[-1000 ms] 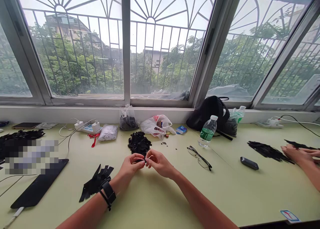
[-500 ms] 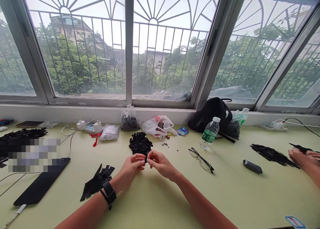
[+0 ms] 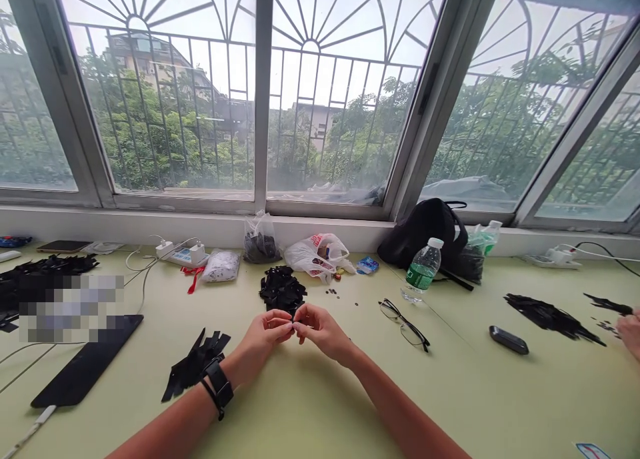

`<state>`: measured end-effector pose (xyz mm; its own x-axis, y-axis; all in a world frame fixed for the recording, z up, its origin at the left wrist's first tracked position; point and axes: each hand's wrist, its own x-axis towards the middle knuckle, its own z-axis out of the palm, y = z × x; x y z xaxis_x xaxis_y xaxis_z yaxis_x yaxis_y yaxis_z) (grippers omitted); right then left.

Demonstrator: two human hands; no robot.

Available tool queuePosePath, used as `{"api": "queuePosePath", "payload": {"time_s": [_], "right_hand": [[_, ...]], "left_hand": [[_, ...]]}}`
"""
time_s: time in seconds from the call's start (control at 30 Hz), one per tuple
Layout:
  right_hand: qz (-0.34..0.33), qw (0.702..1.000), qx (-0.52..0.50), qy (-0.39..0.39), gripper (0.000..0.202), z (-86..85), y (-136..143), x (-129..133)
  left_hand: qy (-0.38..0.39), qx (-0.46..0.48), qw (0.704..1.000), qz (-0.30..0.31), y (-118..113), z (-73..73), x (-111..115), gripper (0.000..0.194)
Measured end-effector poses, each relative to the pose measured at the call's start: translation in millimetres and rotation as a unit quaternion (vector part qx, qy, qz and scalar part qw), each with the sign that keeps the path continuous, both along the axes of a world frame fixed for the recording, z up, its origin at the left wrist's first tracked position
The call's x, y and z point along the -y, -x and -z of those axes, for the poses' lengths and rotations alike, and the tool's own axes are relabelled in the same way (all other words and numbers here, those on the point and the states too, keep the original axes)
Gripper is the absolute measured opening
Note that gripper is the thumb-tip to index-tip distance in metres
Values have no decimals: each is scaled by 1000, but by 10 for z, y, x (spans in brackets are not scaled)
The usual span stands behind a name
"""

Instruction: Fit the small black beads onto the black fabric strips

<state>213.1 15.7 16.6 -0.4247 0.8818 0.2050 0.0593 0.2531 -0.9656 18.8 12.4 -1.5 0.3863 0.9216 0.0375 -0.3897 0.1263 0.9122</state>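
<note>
Left hand (image 3: 261, 344) and right hand (image 3: 325, 335), pinched together on what seems a black strip (image 3: 293, 317); slack pinching could drop it.

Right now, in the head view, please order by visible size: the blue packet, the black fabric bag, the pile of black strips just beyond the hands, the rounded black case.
1. Black fabric bag
2. Pile of black strips, partly hidden
3. Rounded black case
4. Blue packet
</note>
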Motion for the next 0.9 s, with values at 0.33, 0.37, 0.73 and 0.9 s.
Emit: {"api": "queuePosePath", "payload": {"time_s": [0.33, 0.37, 0.73, 0.9], "right_hand": [[-20, 997, -41, 56, 41, -65, -17, 31], [-22, 997, -40, 54, 41, -61, -14, 32], [-43, 999, -18, -6, 44, 14, 2, 17], [-52, 998, -20, 5, 44, 3, -9, 29]], "left_hand": [[-93, -69, 993, -29, -42, -118, 71, 37], [-96, -69, 992, -32, -47, -106, 73, 37], [-73, -62, 995, -19, -85, -48, 128, 40], [-66, -60, 996, -27, -116, -78, 213, 36]]}}
